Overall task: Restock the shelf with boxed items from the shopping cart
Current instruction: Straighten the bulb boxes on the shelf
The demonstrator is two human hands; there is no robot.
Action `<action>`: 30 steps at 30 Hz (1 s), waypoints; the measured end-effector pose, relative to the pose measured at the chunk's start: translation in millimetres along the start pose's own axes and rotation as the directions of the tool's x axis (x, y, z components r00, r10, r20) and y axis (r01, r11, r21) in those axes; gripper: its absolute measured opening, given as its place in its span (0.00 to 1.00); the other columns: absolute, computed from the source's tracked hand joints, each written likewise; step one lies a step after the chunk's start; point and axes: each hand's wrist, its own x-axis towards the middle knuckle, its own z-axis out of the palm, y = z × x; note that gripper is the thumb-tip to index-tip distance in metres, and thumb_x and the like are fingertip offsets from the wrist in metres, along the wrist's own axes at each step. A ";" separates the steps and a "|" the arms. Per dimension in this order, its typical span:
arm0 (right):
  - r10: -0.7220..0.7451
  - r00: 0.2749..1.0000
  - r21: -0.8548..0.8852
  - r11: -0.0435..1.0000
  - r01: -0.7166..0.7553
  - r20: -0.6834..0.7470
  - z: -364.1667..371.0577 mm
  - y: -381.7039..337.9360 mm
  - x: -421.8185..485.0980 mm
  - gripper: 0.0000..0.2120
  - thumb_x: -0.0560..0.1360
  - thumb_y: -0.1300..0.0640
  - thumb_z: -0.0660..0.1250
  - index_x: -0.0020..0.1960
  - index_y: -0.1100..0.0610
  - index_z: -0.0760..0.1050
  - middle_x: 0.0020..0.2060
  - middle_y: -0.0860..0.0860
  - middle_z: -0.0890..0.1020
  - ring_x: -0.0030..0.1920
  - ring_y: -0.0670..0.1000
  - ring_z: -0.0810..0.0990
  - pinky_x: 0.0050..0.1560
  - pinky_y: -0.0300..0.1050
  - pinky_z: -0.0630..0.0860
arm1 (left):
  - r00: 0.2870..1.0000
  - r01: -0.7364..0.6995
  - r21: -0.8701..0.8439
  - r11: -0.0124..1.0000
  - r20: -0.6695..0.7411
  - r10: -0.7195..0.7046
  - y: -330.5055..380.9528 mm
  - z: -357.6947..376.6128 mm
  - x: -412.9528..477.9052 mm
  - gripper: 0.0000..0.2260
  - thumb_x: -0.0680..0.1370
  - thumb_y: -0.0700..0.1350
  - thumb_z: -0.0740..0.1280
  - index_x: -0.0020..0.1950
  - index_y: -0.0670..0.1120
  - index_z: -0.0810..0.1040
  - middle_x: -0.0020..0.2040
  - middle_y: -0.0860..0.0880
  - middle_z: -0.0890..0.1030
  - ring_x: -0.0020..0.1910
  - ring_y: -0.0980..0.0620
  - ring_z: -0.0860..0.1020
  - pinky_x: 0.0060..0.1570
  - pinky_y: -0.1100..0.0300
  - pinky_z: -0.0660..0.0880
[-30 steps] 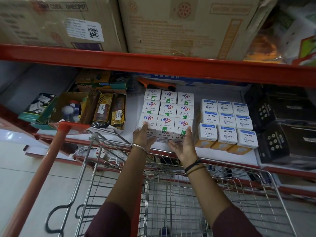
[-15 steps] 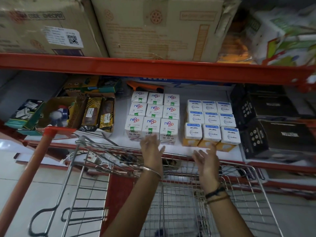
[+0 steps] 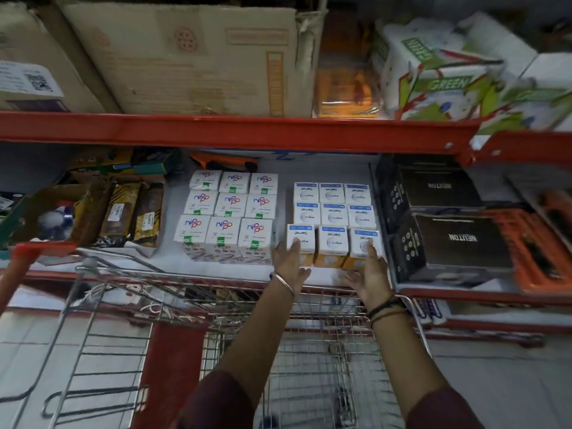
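The blue-topped boxes (image 3: 332, 216), nine counted in three rows of three, are stood on the white shelf (image 3: 322, 278) just right of nine red-and-blue-logo boxes (image 3: 227, 212), likewise three by three. The front row is bracketed by the left hand (image 3: 289, 263) and right hand (image 3: 368, 274), fingers spread apart and flat against the outer boxes, nothing clamped, so the step is judged to be squaring up stock already placed. Next, more boxes would be fetched from the shopping cart (image 3: 309, 351), whose contents cannot be made out.
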 end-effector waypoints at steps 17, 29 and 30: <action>0.076 0.996 0.068 0.995 -0.079 0.046 9.5 -13.5 -8.2 0.28 0.75 0.44 0.64 0.69 0.56 0.62 0.59 0.62 0.78 0.49 0.59 0.83 0.48 0.52 0.81 | 0.997 -0.063 -0.219 0.974 -0.058 0.051 -17.2 27.7 16.5 0.20 0.80 0.43 0.59 0.70 0.42 0.61 0.70 0.38 0.69 0.53 0.47 0.74 0.58 0.50 0.73; -0.100 0.994 -0.099 0.990 0.104 0.040 -22.1 -26.3 -56.5 0.30 0.73 0.41 0.66 0.68 0.57 0.65 0.59 0.56 0.78 0.57 0.54 0.78 0.49 0.45 0.79 | 0.926 -0.196 -0.205 0.959 -0.360 0.112 -28.3 52.4 -10.3 0.19 0.78 0.44 0.64 0.66 0.41 0.64 0.64 0.41 0.72 0.59 0.43 0.73 0.61 0.47 0.73; -0.228 0.973 -0.163 0.959 0.231 0.035 -33.4 -29.7 -68.1 0.26 0.74 0.43 0.66 0.66 0.55 0.66 0.62 0.55 0.77 0.59 0.54 0.77 0.52 0.46 0.77 | 0.904 -0.291 -0.104 0.951 -0.355 0.238 -32.3 61.0 -22.6 0.19 0.78 0.43 0.64 0.66 0.41 0.65 0.65 0.41 0.71 0.61 0.43 0.72 0.61 0.48 0.72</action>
